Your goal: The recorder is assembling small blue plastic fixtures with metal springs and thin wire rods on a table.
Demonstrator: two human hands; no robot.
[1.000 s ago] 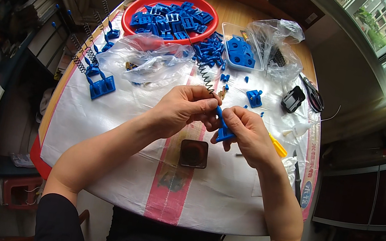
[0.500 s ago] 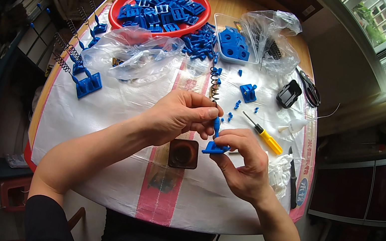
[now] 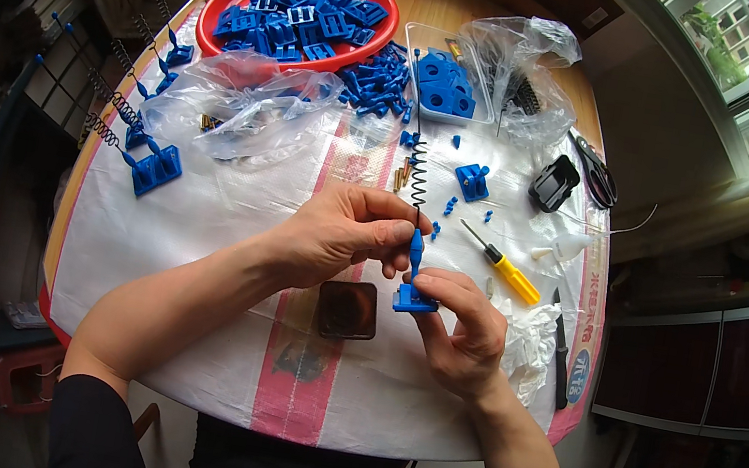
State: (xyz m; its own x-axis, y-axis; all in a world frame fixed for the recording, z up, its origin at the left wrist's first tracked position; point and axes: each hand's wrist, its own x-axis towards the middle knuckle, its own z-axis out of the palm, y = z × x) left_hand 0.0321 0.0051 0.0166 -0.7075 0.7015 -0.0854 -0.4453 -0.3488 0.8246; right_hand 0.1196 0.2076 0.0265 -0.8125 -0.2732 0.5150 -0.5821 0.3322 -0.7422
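My left hand [image 3: 344,231] pinches a blue plastic stem [image 3: 416,249] between thumb and fingers. A black coil spring [image 3: 419,171] rises from the top of that stem and points away from me. Closed around a small blue base [image 3: 415,302], my right hand [image 3: 467,332] grips it by its right side, fingers on top and thumb below. The stem stands roughly upright, its lower end at the base; the fingers partly hide the joint. Just left of the base sits a dark square dish [image 3: 348,310] on the table.
Behind stand a red basin [image 3: 389,32] of blue parts and a clear box [image 3: 488,105] of blue pieces. Plastic bags [image 3: 248,101] lie about. To the right are a yellow screwdriver [image 3: 513,276], a knife [image 3: 560,361] and scissors [image 3: 596,176]. Blue spring assemblies [image 3: 154,170] line the left edge.
My hands have come slightly nearer to me with the stem and base. The base has turned so that more of it shows. The whole view has shifted a little.
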